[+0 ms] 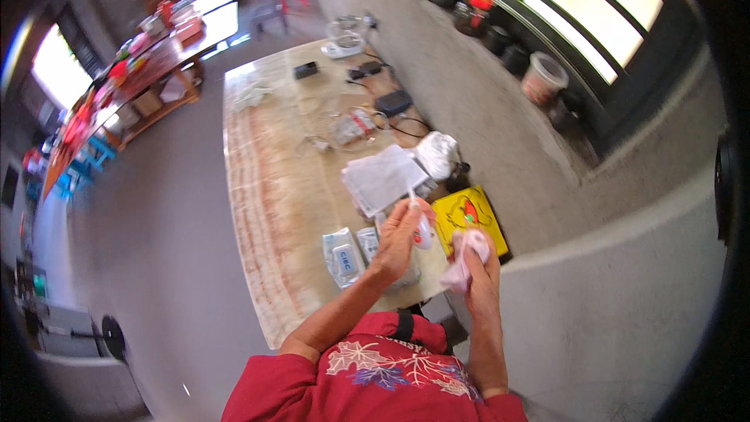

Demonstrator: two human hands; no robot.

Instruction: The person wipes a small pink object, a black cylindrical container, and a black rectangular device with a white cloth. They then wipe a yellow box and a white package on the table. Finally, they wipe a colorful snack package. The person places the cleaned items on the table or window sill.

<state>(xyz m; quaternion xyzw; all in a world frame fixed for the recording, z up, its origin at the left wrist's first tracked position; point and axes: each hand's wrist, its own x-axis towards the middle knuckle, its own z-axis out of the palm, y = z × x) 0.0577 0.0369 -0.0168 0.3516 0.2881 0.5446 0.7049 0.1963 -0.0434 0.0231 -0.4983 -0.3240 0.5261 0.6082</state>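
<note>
My left hand point(400, 236) holds a small white bottle point(423, 231) with a thin nozzle pointing up, above the near end of a long marble-patterned table point(262, 187). My right hand point(478, 262) grips a pale pink crumpled cloth or wipe point(466, 259) just right of the bottle. The two hands are close together, nearly touching. Below the left hand lie a pack of wet wipes point(342, 256) and a smaller packet point(367, 241). A yellow box point(469, 215) sits behind the right hand.
Farther up the table lie white papers point(383, 178), a silvery bag point(437, 152), cables, a black adapter point(393, 101) and a kettle base point(342, 45). A grey concrete wall point(500, 109) with pots on its ledge runs along the right. Cluttered shelves point(133, 78) stand far left.
</note>
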